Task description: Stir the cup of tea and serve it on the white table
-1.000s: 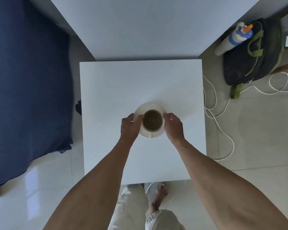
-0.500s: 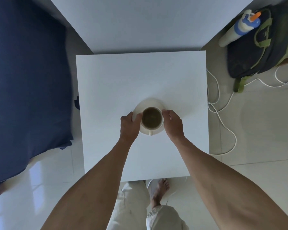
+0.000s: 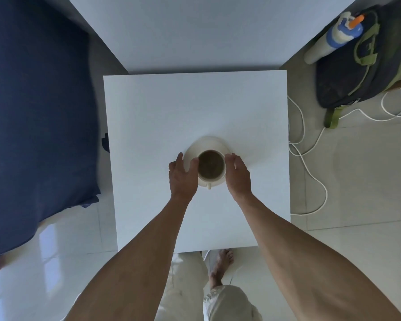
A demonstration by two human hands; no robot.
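Two hands flank the cup of tea (image 3: pixel 211 164), which sits on its saucer (image 3: pixel 212 142) near the middle of the white table (image 3: pixel 171 112). Our left hand (image 3: pixel 183 174) and right hand (image 3: pixel 237 174) curve loosely at the saucer's sides, gripping nothing we can make out; whether fingertips (image 3: pixel 229 156) touch its rim we cannot tell. We should, we judge, draw both away sideways and evenly, sparing the near-facing handle (image 3: pixel 208 186) and the full tea.

No legible text, label or number anywhere.
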